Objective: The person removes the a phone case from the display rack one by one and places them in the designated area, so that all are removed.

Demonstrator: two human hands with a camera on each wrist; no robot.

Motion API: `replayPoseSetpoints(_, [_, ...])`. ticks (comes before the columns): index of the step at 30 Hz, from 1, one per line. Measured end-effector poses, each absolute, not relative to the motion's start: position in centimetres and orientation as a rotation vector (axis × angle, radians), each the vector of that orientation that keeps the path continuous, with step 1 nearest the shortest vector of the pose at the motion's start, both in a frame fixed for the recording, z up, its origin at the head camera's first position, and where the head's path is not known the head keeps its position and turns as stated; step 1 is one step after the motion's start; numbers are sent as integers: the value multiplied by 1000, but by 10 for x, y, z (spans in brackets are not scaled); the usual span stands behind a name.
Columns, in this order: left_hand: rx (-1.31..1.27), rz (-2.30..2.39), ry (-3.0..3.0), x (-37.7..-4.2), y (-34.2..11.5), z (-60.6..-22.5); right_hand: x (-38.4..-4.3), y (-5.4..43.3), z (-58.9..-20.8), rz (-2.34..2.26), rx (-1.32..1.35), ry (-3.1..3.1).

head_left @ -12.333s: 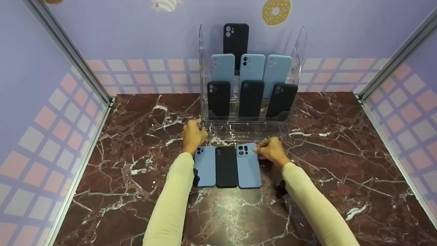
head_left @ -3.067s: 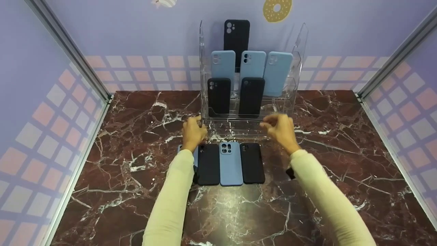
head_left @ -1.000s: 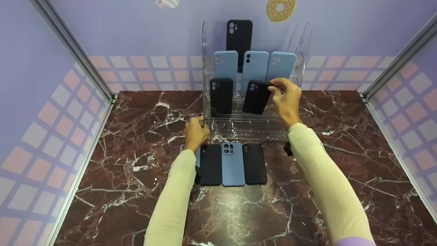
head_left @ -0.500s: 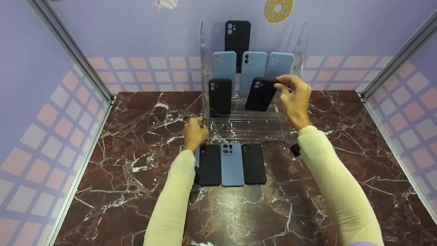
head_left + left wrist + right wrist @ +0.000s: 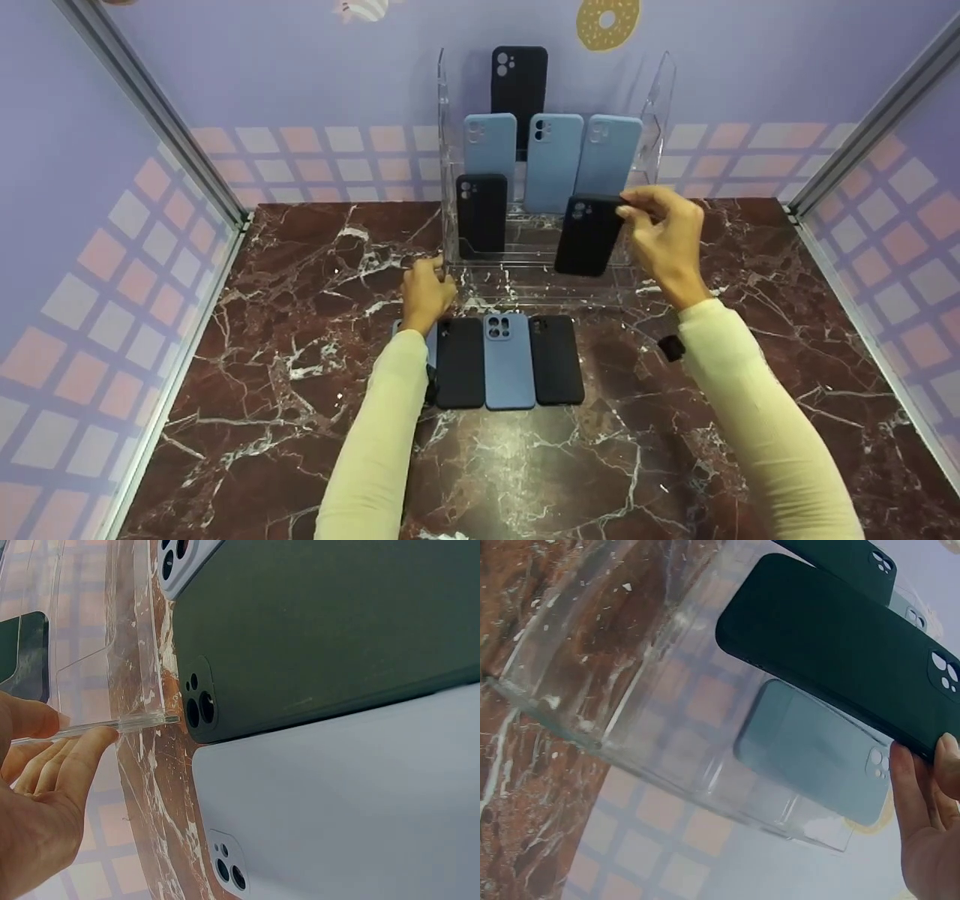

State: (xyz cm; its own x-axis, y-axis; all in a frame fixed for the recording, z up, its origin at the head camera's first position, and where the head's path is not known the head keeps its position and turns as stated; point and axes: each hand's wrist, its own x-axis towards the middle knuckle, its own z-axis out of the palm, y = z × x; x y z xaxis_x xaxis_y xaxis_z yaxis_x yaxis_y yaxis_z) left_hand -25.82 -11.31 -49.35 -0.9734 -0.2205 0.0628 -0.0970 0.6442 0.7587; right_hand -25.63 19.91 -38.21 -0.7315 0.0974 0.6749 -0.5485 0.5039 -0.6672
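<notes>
My right hand (image 5: pixel 667 240) pinches a black phone case (image 5: pixel 589 236) by its upper right edge, in front of the stand's lowest tier. In the right wrist view, thumb and fingers grip that black case (image 5: pixel 832 637) near its camera cutouts. My left hand (image 5: pixel 427 296) holds the left side panel of the clear display stand (image 5: pixel 142 720), thumb on one face and fingers on the other. One black case (image 5: pixel 481 217) stands at the left of the lowest tier. Three light blue cases (image 5: pixel 555 161) fill the middle tier; a black case (image 5: pixel 519 82) stands at the top.
Several cases lie side by side on the marbled table (image 5: pixel 300 450) before the stand: a blue one (image 5: pixel 345 802) partly behind my left wrist, a black one (image 5: pixel 460 364), a blue one (image 5: pixel 510 364) and a black one (image 5: pixel 556 360). Patterned panels (image 5: pixel 97 300) enclose the table.
The lowest tier's right black case left the stand earlier, and the flat row gained a black case. My right hand has since lifted the middle one out and moved it right, lately lower. Left hand stays.
</notes>
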Motion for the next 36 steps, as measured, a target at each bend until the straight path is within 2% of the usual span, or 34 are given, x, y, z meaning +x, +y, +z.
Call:
replayPoseSetpoints(17, [260,-1223,-2707,-260,-113,-494,-228,236,-414,1207,279,-2355])
replayPoseSetpoints(36, [232,-1208,-2702,-259,-113,-494,-218,261,-467,1249,160,-2711])
